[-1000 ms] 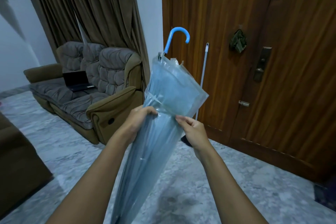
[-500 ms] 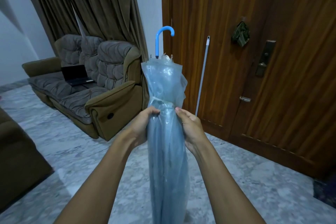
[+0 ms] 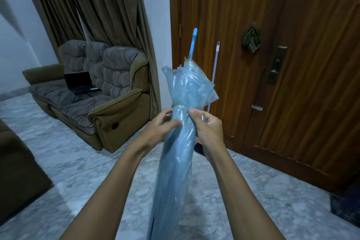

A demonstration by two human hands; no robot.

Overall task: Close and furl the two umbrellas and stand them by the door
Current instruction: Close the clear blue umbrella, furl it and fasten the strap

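Pinching umbrella (image 3: 175,163): left hand (image 3: 158,129), right hand (image 3: 209,131)

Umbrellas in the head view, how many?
1. The blue umbrella, handle up, is gripped by the left hand and right hand near the door. A second may be hidden or out of frame; the white pole leaning on the door doesn't read as one.

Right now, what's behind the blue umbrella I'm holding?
A thin white pole stands against the wooden door behind the umbrella. Its lower end is covered by the umbrella and your right hand; only a bit of orange shows there.
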